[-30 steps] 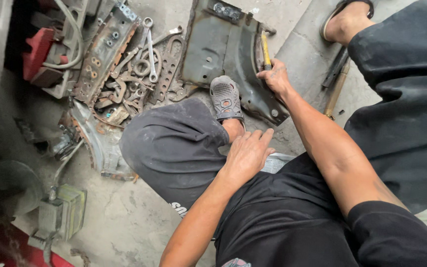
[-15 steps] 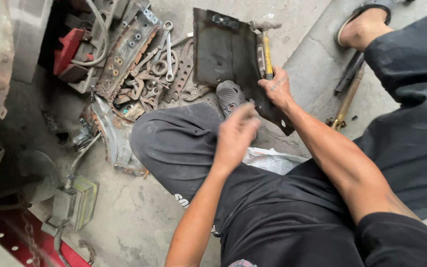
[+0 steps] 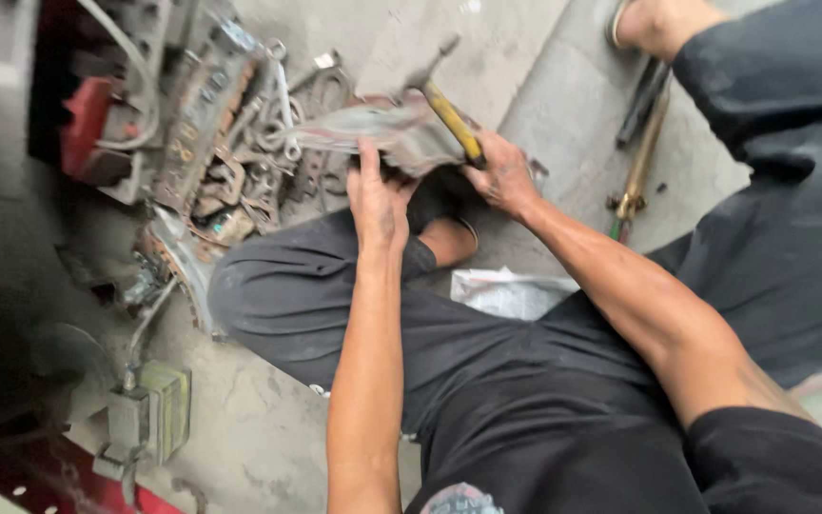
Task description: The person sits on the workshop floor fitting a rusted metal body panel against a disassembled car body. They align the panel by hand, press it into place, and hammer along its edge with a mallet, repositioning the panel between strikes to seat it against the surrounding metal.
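I hold the metal plate (image 3: 373, 128) tilted off the concrete floor (image 3: 487, 48), above my bent knee and beside the pile of wrenches (image 3: 268, 124). My left hand (image 3: 378, 195) grasps its near edge, fingers wrapped over the rim. My right hand (image 3: 501, 176) is clenched on the other end, with a yellow-handled tool (image 3: 454, 122) pinned against it. The plate looks stiff, heavy and greasy, probably slippery. Hold it at opposite edges, away from sharp corners.

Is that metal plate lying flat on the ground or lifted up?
Lifted. The metal plate is tilted edge-on off the floor, the left hand and right hand each gripping an edge.
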